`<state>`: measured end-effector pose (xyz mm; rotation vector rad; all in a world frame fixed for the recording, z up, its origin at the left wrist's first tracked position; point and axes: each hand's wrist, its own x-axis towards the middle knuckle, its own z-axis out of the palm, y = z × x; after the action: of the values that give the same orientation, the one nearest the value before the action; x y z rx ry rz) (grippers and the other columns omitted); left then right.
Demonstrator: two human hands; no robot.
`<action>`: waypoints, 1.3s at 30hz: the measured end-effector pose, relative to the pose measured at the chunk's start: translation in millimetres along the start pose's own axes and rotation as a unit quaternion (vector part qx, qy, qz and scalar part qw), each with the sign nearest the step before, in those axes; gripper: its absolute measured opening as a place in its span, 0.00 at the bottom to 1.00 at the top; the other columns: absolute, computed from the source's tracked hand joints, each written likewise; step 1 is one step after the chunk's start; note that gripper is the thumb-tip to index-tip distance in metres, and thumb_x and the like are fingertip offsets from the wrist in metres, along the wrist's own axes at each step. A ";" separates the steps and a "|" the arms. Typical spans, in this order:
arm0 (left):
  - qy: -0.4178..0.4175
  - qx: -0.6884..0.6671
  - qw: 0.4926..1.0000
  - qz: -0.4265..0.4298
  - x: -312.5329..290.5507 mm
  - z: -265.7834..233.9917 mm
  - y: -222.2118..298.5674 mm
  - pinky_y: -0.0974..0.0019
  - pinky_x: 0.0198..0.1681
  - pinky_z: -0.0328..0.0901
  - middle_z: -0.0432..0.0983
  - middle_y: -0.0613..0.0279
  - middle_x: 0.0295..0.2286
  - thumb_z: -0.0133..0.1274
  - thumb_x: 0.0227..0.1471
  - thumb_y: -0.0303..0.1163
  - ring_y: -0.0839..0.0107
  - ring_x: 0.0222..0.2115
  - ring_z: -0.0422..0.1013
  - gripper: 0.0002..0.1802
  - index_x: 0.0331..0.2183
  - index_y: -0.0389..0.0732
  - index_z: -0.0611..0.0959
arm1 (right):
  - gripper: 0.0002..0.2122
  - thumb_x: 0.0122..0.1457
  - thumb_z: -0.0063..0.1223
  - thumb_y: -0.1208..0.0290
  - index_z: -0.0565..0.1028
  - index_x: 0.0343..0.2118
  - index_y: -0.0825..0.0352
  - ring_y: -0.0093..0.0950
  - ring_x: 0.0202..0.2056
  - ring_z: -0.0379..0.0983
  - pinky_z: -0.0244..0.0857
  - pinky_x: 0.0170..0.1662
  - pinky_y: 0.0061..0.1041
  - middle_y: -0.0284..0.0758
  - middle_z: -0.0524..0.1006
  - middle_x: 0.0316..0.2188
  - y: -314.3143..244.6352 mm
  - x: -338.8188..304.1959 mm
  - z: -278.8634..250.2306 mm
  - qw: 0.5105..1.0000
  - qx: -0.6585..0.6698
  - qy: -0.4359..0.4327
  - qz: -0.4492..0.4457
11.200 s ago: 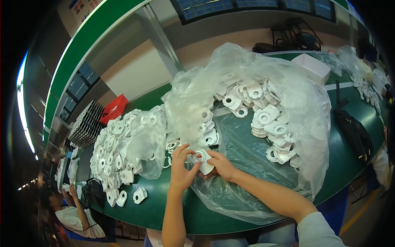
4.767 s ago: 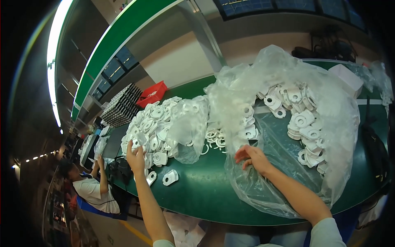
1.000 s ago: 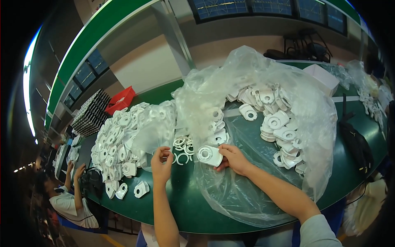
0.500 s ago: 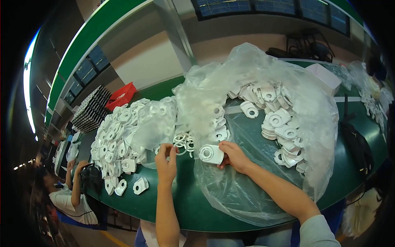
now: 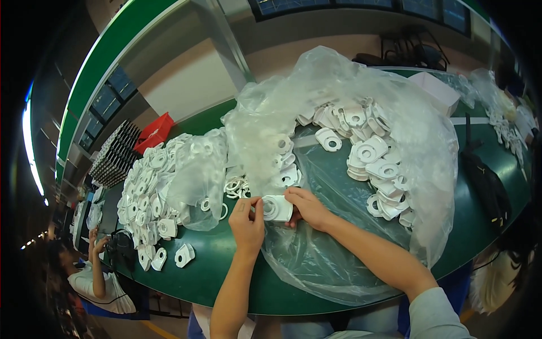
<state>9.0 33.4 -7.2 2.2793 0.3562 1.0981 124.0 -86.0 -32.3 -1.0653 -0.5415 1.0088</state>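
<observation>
White, plate-like part with a stepped round collar and a squared end, apparently moulded plastic (image 5: 278, 208), held level between your two hands above the clear bag's near edge. Your right hand (image 5: 309, 209) is clamped on the squared end, thumb above and fingers beneath. Your left hand (image 5: 247, 223) is at the collar's left rim; whether its fingertips are closed on it or merely rest there cannot be told. Half a second ago that hand was apart from the part, pinching a thin pale ring — now it has come in to the collar, so that both hands work at one piece. The ring itself cannot be made out.

Beyond your left hand lie smooth, white, open-ended rings (image 5: 236, 187). To the right, the crinkled, cloudy, clear plastic bag (image 5: 339, 271) spreads around overlapping white parts (image 5: 370, 151); to the left, a heap of similar matt white parts (image 5: 147, 192) — partly under film — covers the glossy green surface (image 5: 197, 277).
</observation>
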 end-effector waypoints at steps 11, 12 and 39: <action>0.040 0.071 0.995 0.048 1.2 4.0 -5.1 0.72 0.19 0.61 0.68 0.60 0.25 0.52 0.46 0.21 0.71 0.18 0.67 0.02 0.28 0.34 0.77 | 0.10 0.60 0.35 0.68 0.67 0.35 0.67 0.26 0.19 0.70 0.65 0.19 0.21 0.36 0.72 0.23 3.1 1.4 -1.1 1.000 0.019 -0.010 -0.001; 0.040 0.071 0.996 0.048 1.1 4.2 -3.9 0.72 0.19 0.61 0.68 0.60 0.25 0.52 0.46 0.21 0.71 0.18 0.67 0.02 0.28 0.34 0.77 | 0.09 0.60 0.35 0.67 0.67 0.33 0.67 0.26 0.18 0.70 0.64 0.18 0.21 0.36 0.71 0.22 3.3 1.7 -0.3 1.000 0.026 -0.003 -0.006; -0.042 -0.184 0.979 -0.080 -2.5 -2.1 0.4 0.79 0.17 0.61 0.67 0.63 0.29 0.49 0.49 0.18 0.81 0.22 0.67 0.04 0.31 0.31 0.76 | 0.08 0.53 0.48 0.78 0.68 0.36 0.71 0.26 0.25 0.75 0.68 0.21 0.20 0.38 0.75 0.28 -7.2 -4.5 1.8 0.999 -0.021 -0.031 -0.032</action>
<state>5.8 32.7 -7.5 1.9263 0.2721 0.8997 123.4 -90.0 -24.6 -1.0495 -0.6450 0.9799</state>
